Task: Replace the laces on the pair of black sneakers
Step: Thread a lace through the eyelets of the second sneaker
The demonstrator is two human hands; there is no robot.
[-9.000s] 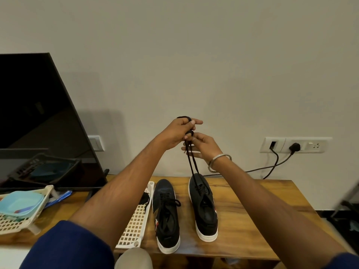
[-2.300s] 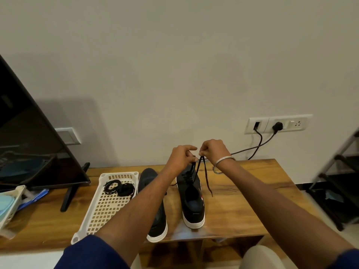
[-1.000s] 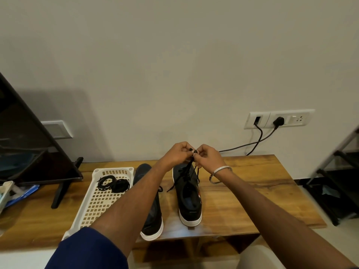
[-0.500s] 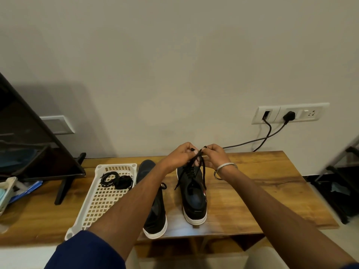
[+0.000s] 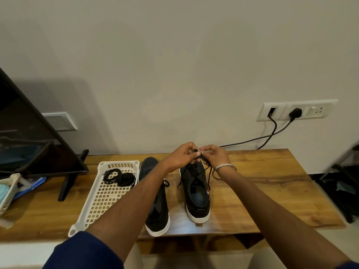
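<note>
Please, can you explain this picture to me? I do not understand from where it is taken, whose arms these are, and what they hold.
No machine here: a person wears a camera on the head, looking down at their own arms. The left hand and right hand pinch a black lace above the right sneaker. The left sneaker stands beside it on the wooden table. A white basket holds coiled black laces. At the left stands a dark screen.
</note>
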